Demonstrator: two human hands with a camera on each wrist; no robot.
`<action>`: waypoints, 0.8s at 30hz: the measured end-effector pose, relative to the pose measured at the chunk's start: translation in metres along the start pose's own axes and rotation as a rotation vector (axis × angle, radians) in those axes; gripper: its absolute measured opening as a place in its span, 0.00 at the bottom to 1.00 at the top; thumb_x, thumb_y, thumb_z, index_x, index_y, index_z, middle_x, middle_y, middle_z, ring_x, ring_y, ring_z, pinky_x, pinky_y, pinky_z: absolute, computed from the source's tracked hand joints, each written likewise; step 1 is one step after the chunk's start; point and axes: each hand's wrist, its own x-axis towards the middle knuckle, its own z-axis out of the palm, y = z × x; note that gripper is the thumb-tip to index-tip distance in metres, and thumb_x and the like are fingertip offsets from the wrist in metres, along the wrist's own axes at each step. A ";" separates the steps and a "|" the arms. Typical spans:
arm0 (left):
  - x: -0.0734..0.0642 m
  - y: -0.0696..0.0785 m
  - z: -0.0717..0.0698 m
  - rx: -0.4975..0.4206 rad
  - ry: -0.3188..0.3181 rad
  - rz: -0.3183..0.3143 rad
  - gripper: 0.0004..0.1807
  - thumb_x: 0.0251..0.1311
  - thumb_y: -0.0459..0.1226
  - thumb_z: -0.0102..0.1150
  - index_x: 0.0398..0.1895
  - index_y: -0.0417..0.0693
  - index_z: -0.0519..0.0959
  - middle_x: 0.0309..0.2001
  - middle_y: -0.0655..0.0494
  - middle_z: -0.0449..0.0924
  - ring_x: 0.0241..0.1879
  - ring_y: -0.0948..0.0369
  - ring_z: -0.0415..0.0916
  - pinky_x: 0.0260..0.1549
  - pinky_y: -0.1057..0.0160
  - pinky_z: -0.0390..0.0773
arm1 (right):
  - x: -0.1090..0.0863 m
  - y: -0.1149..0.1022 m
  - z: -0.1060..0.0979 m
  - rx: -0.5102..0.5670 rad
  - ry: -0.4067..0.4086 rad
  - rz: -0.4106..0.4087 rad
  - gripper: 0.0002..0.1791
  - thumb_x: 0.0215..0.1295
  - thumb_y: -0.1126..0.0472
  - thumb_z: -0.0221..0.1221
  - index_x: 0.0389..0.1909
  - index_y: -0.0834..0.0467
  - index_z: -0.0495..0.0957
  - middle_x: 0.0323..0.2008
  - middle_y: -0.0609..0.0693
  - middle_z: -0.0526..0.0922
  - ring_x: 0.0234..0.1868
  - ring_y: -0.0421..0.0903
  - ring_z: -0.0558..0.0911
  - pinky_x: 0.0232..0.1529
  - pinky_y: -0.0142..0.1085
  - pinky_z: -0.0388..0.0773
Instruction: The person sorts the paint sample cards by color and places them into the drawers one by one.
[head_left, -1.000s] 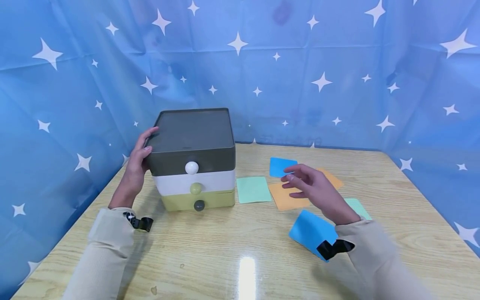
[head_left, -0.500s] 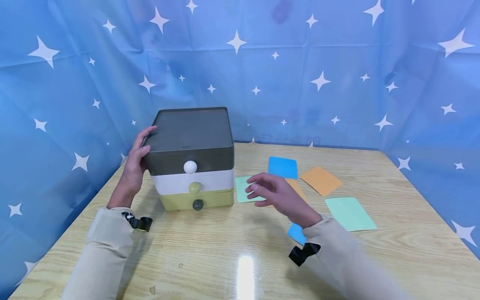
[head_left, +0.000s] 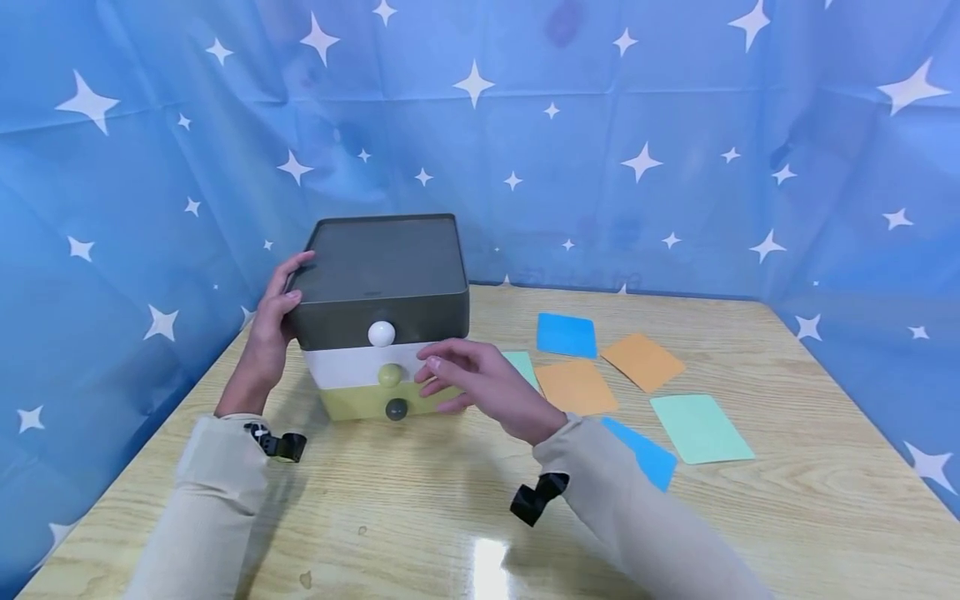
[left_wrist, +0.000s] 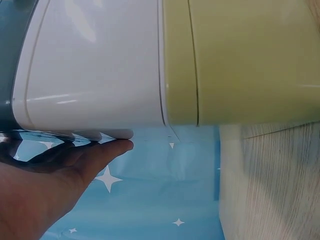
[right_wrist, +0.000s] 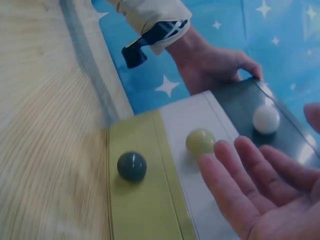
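Note:
A small three-drawer box [head_left: 384, 258] stands left of centre in the head view. Its drawers are dark grey at the top, white in the middle and yellow-green at the bottom, each with a round knob. My left hand [head_left: 267, 329] rests on the box's left side, its fingertips reaching the top edge. My right hand [head_left: 483, 379] hovers before the box's front right, fingers loosely bent and holding nothing. In the right wrist view, its fingertips appear close to the yellow-green knob [right_wrist: 200, 142]. The dark knob [right_wrist: 132, 166] and white knob [right_wrist: 266, 119] sit to either side.
Several paper sheets lie on the wooden table [head_left: 420, 517] right of the box: blue [head_left: 566, 335], orange [head_left: 642, 362], green [head_left: 701, 427], and others partly behind the right arm. A blue star-patterned curtain [head_left: 525, 125] closes off the back and sides.
My right hand has moved left from above the paper sheets to the front of the box. The left hand stays on the box, and all drawers look unmoved.

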 end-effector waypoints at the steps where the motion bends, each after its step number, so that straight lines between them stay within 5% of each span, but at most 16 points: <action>1: 0.000 0.000 0.000 0.004 0.000 0.001 0.30 0.73 0.49 0.29 0.78 0.64 0.55 0.81 0.55 0.41 0.72 0.50 0.49 0.65 0.42 0.52 | 0.002 -0.001 0.002 0.009 0.005 0.004 0.21 0.77 0.55 0.51 0.65 0.59 0.72 0.57 0.62 0.81 0.52 0.49 0.85 0.52 0.49 0.83; 10: 0.000 -0.001 -0.001 -0.021 0.002 0.003 0.30 0.73 0.48 0.30 0.78 0.64 0.56 0.80 0.53 0.42 0.71 0.53 0.51 0.58 0.56 0.57 | 0.024 -0.009 0.020 0.094 0.052 0.051 0.21 0.75 0.51 0.54 0.60 0.59 0.78 0.53 0.60 0.85 0.45 0.45 0.87 0.47 0.44 0.85; 17: 0.000 -0.002 0.000 -0.013 0.010 0.009 0.29 0.73 0.49 0.31 0.76 0.63 0.59 0.79 0.52 0.44 0.68 0.51 0.53 0.58 0.54 0.57 | 0.036 -0.017 0.035 0.161 0.082 0.060 0.21 0.75 0.49 0.54 0.56 0.60 0.81 0.48 0.58 0.88 0.39 0.42 0.88 0.42 0.42 0.86; 24: -0.001 -0.001 0.000 -0.005 0.011 0.003 0.29 0.73 0.49 0.31 0.76 0.63 0.59 0.79 0.52 0.44 0.69 0.50 0.53 0.59 0.52 0.57 | 0.046 -0.019 0.048 0.206 0.230 0.101 0.21 0.69 0.45 0.60 0.46 0.60 0.86 0.39 0.57 0.90 0.34 0.42 0.89 0.34 0.38 0.85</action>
